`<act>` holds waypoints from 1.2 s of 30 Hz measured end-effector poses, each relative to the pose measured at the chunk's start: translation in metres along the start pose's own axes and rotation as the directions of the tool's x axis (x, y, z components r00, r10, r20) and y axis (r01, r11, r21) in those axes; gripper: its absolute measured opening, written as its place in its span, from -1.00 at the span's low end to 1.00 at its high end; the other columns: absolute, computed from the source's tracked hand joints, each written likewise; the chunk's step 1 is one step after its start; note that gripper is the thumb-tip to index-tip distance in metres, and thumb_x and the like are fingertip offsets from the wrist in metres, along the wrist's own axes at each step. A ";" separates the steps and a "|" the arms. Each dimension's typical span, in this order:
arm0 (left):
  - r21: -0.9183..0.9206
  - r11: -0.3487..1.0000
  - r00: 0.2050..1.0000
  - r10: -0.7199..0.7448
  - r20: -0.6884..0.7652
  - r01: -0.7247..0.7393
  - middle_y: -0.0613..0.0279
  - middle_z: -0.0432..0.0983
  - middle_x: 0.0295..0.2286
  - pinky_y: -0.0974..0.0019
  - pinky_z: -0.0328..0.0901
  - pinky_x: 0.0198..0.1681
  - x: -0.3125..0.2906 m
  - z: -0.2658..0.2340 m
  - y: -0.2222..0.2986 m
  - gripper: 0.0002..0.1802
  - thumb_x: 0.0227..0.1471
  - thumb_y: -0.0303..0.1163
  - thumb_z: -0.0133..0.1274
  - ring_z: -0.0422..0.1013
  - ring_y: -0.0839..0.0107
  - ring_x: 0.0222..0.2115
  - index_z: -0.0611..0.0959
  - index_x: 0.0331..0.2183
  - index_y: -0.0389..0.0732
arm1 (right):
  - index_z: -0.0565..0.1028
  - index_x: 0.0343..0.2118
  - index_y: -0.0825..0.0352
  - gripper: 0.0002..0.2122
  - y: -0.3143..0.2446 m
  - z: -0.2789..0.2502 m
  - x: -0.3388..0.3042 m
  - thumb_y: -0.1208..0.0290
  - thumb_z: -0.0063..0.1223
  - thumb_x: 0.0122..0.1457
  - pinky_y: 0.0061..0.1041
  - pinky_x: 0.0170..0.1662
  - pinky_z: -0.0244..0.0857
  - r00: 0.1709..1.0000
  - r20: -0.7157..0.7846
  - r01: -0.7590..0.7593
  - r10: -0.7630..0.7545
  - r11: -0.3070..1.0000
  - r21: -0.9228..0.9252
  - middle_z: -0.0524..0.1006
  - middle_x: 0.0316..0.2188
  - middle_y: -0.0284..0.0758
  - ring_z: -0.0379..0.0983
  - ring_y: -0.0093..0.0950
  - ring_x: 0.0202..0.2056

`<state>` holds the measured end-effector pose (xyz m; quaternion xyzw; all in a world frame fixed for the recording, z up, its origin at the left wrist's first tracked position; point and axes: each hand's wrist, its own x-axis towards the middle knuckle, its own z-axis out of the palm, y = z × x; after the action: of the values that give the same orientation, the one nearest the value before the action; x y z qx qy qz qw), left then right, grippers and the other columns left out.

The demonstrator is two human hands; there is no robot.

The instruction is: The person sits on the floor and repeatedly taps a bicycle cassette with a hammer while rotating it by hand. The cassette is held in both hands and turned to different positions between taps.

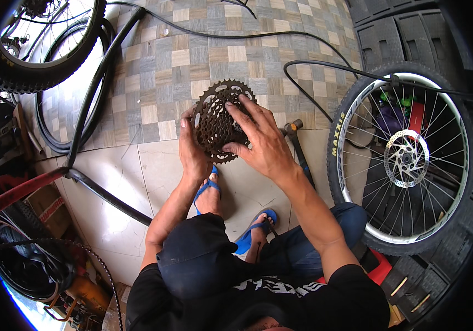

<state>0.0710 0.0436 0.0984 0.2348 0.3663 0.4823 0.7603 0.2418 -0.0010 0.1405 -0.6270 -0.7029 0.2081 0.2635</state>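
Observation:
A rusty brown bicycle cassette (214,124), wide toothed rings with many openings, is held up above the floor in front of me. My left hand (192,151) grips its left rim, thumb up along the edge and the other fingers hidden behind. Over its right side lies my right hand (264,140), thumb and forefinger apart around the smaller cogs, gripping there; its palm covers the right rim. Just beyond my right wrist, a hammer-like tool (301,157) with a dark handle rests on the floor.
A bicycle wheel (406,160) with a disc rotor stands at the right, beside black panels (413,38). A black hose (214,36) crosses the chequered floor (170,71). Left are a knobby tyre (43,77), a red-and-black bar (26,190) and a hanging chain (101,262).

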 end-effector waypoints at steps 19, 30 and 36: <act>-0.001 1.000 0.999 -0.030 -0.019 0.030 -0.11 0.43 0.10 0.13 0.38 0.18 0.006 -0.012 -0.006 -0.37 0.45 0.01 -0.33 0.45 0.18 0.09 0.30 0.23 -0.34 | 0.31 0.33 0.20 -0.23 -0.002 0.011 -0.003 0.18 0.39 0.04 -0.18 0.19 0.32 1.000 -0.017 0.000 -0.001 0.999 -0.033 0.30 0.25 -0.07 0.30 -0.06 0.13; -0.016 0.997 0.997 -0.072 -0.039 0.071 0.01 0.41 0.13 0.06 0.34 0.22 0.008 -0.010 -0.012 -0.43 0.43 -0.01 -0.34 0.42 0.16 0.11 0.33 0.24 -0.20 | 0.35 0.31 0.20 -0.22 0.006 0.012 -0.002 0.18 0.44 -0.01 -0.15 0.19 0.31 1.000 -0.008 -0.007 0.007 0.999 -0.053 0.35 0.26 -0.08 0.37 -0.05 0.09; 0.091 0.996 0.999 0.007 -0.046 -0.003 0.02 0.40 0.15 0.04 0.32 0.23 0.011 -0.010 -0.009 -0.40 0.42 0.01 -0.31 0.41 0.16 0.13 0.31 0.26 -0.20 | 0.34 0.31 0.28 -0.23 0.013 0.015 0.003 0.22 0.44 0.03 -0.19 0.24 0.30 0.998 -0.051 -0.027 0.032 0.995 0.091 0.35 0.26 -0.07 0.33 -0.09 0.22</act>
<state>0.0707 0.0499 0.0822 0.2585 0.4048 0.4725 0.7389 0.2422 0.0038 0.1216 -0.6300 -0.6763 0.2271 0.3069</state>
